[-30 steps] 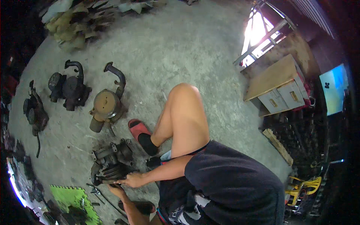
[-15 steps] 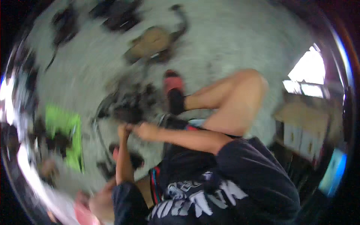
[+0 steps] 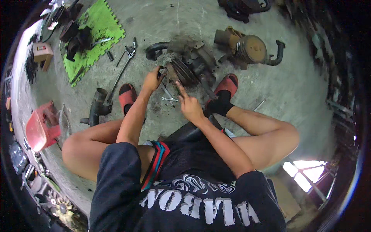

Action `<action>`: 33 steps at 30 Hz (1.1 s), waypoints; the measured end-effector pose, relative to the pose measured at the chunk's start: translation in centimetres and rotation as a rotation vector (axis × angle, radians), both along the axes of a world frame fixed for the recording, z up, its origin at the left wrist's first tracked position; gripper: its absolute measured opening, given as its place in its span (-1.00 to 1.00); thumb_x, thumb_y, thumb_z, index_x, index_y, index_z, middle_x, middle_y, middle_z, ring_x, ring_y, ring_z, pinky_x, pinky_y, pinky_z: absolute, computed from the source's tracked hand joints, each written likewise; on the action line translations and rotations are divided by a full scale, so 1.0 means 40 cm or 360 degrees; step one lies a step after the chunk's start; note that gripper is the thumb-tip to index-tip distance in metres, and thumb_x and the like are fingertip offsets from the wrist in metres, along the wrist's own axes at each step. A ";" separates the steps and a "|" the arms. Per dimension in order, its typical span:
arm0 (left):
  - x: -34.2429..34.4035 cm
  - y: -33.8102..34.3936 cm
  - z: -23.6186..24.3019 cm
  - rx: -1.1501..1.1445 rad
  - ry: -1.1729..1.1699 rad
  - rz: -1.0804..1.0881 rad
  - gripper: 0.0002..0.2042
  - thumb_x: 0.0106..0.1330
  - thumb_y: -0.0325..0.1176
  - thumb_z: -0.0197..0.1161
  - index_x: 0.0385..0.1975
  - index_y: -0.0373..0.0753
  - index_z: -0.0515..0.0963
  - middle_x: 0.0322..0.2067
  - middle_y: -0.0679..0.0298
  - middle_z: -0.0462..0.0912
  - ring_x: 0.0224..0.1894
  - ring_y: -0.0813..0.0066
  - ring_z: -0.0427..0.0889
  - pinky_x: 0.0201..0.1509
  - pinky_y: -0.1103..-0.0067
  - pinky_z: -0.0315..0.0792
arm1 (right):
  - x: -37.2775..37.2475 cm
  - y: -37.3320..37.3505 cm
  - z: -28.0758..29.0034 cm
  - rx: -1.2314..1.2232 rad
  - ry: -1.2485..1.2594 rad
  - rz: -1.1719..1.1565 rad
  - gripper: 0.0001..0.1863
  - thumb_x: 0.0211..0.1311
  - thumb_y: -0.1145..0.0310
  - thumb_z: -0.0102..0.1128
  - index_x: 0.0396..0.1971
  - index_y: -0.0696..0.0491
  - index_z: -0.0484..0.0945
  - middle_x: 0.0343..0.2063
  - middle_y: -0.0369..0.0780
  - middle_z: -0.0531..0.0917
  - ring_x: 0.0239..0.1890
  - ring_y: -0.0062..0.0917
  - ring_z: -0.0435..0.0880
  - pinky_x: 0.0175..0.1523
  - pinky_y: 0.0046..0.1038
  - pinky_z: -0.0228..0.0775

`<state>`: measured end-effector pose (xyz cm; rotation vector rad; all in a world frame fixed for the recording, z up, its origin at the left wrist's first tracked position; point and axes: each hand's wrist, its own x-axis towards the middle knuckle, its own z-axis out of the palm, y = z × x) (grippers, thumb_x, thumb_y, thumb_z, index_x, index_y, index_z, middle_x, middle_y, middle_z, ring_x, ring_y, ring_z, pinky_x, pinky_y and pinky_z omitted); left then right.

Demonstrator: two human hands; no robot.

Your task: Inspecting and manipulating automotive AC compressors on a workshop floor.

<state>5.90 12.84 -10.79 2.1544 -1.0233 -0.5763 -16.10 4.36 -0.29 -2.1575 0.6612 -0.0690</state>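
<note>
Gripping the grimy grey cast-metal pump assembly (image 3: pixel 185 63): left hand (image 3: pixel 152 80) fingers closed on its edge. Right hand (image 3: pixel 190 106) open, just short of it. Probably heavy, rigid, greasy; hold the housing.

Bare concrete floor (image 3: pixel 301 77) w/ green foam mat (image 3: pixel 96 34), engine assy (image 3: pixel 189 62), wrenches (image 3: pixel 127 62), red stool (image 3: pixel 40 127).

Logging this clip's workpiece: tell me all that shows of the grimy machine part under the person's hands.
The machine part is a dark grey, dirt-caked metal assembly lying on the concrete floor between the person's red sandals. A grooved pulley faces the person, and a black curved pipe bends out at its left. The left hand touches its near left edge; the right hand points a finger at the pulley. A small wrench lies beside it.
</note>
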 end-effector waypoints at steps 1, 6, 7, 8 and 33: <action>0.002 0.001 0.001 -0.0014 0.0022 0.0059 -0.64 0.28 -0.24 0.23 0.04 -0.20 0.45 -0.34 -0.09 0.65 -0.28 -0.12 0.62 -0.20 0.21 0.47 | -0.003 -0.004 0.009 -0.0006 -0.0026 0.0021 -0.29 0.33 0.36 0.00 0.43 -0.30 -0.02 -0.65 0.08 0.55 -0.55 0.10 0.56 -0.39 0.04 0.40; 0.011 -0.014 0.009 0.0015 -0.0138 0.0025 -0.67 0.27 -0.24 0.22 -0.04 -0.24 0.50 -0.24 -0.06 0.64 -0.16 -0.13 0.59 -0.13 0.18 0.46 | -0.039 -0.051 0.101 -0.0043 -0.0003 -0.0201 -0.33 0.35 0.39 -0.03 0.43 -0.19 0.02 -0.47 0.12 0.62 -0.47 0.01 0.62 -0.31 -0.15 0.45; 0.012 -0.014 0.015 0.0011 -0.0106 0.0090 -0.67 0.27 -0.24 0.22 -0.04 -0.24 0.50 -0.24 -0.06 0.64 -0.16 -0.13 0.59 -0.13 0.18 0.46 | -0.050 -0.051 0.138 -0.0040 0.0007 -0.0341 -0.34 0.35 0.41 -0.04 0.42 -0.17 0.04 -0.41 0.13 0.63 -0.45 -0.03 0.64 -0.30 -0.21 0.46; 0.012 -0.015 0.020 0.0027 -0.0043 0.0079 -0.71 0.26 -0.27 0.20 -0.09 -0.25 0.50 -0.24 -0.06 0.63 -0.15 -0.13 0.59 -0.12 0.17 0.45 | -0.046 -0.052 0.200 0.0193 0.0271 -0.0446 -0.35 0.35 0.42 -0.06 0.42 -0.14 0.05 -0.21 0.11 0.64 -0.36 -0.06 0.67 -0.22 -0.28 0.48; 0.091 0.104 -0.208 0.0836 0.0733 -0.0048 -0.77 0.12 -0.32 0.28 -0.25 -0.25 0.69 -0.22 -0.04 0.68 -0.16 0.16 0.69 -0.15 0.26 0.52 | 0.127 0.031 0.123 -0.0752 0.0948 0.0924 -0.27 0.07 0.64 -0.01 0.33 0.03 0.18 -0.27 0.21 0.54 -0.24 0.15 0.58 -0.12 0.04 0.44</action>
